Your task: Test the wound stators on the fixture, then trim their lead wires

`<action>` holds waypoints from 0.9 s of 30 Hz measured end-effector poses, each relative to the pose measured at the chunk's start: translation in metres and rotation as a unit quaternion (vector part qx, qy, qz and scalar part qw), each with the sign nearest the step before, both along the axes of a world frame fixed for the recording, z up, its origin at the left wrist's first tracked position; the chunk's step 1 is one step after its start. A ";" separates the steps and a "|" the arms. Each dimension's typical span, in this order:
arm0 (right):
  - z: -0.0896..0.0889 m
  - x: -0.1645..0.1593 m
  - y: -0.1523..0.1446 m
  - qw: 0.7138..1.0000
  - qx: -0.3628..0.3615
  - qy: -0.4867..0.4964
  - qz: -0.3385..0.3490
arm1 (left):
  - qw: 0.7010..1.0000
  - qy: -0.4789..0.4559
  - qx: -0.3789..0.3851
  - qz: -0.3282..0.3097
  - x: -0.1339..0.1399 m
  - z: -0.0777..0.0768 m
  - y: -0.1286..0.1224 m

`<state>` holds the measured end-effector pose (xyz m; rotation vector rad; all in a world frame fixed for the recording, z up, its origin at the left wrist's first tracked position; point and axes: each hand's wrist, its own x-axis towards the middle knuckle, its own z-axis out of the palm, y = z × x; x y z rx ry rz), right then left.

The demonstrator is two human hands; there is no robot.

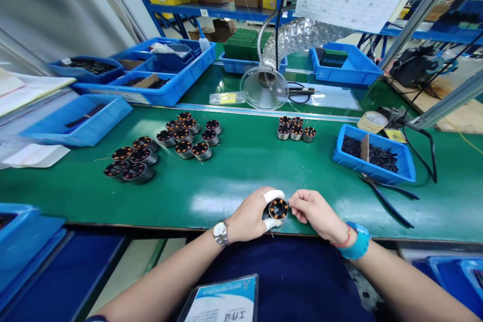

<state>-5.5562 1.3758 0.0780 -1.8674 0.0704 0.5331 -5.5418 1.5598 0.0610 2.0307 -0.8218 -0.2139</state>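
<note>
Near the front edge of the green bench, my left hand (253, 215) grips a motor stator (278, 209) by its rim, with white covers on the thumb and a finger. The stator is a short metal ring with copper windings facing up, and thin wire ends stick out below it. Right beside it, my right hand (310, 210) is closed in a pinch at the stator's right side; whatever sits between the fingertips is too small to make out. Further back stand a small group of stators (296, 132) and, to the left, larger groups of stators (183, 148).
At right are a blue bin of small black tubes (381, 157), pliers (388, 200) and a tape roll (373, 122). A clear fume hood (264, 88) on a foil hose hangs over the back. Blue trays (162, 80) line the back left.
</note>
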 end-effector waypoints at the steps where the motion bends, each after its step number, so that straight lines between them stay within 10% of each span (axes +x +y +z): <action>1: -0.002 -0.001 0.000 0.998 -0.030 -0.061 0.011 | 1.000 0.005 0.003 -0.008 0.001 -0.002 0.000; 5: -0.003 -0.009 -0.001 0.930 -0.116 -0.331 0.105 | 0.999 0.001 0.010 -0.033 0.007 -0.005 0.002; 10: -0.008 -0.018 -0.004 0.871 -0.187 -0.425 0.162 | 0.998 -0.033 0.026 -0.042 0.012 -0.006 0.004; 27: -0.016 -0.024 -0.001 0.911 -0.117 -0.384 0.098 | 0.999 -0.017 0.000 -0.030 0.015 -0.011 0.007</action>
